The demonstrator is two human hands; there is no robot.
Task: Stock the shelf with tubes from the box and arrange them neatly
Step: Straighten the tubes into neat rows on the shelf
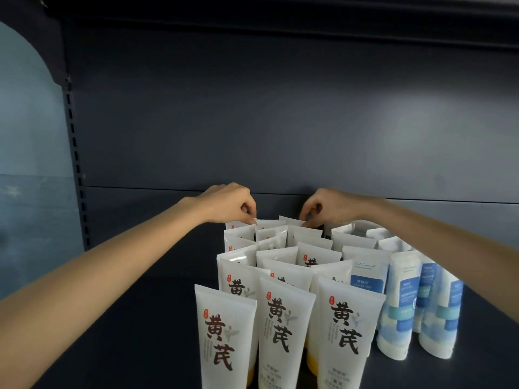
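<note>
So the white tubes with the big black characters are standing cap-down on the dark shelf, three across and several rows deep, from the near edge back toward the back panel. Jammed in just to their right is a block of blue tubes, also upright, so that side is pretty hemmed in. Both hands are over the far row. The left hand has its fingers curled, with thumb and fingertips pinching the crimped top of a tube near the far-left corner, though I can't tell which of the two leftmost it is. The right hand has the same kind of pinch on the top corner of the far-right white tube, right by the gap before the blue ones. The forearms come in on either side of the block. Most of the open room is on the left: bare shelf out to the slotted upright, with a pale wall past it. There's a bit of bare shelf right of the blue tubes too.
</note>
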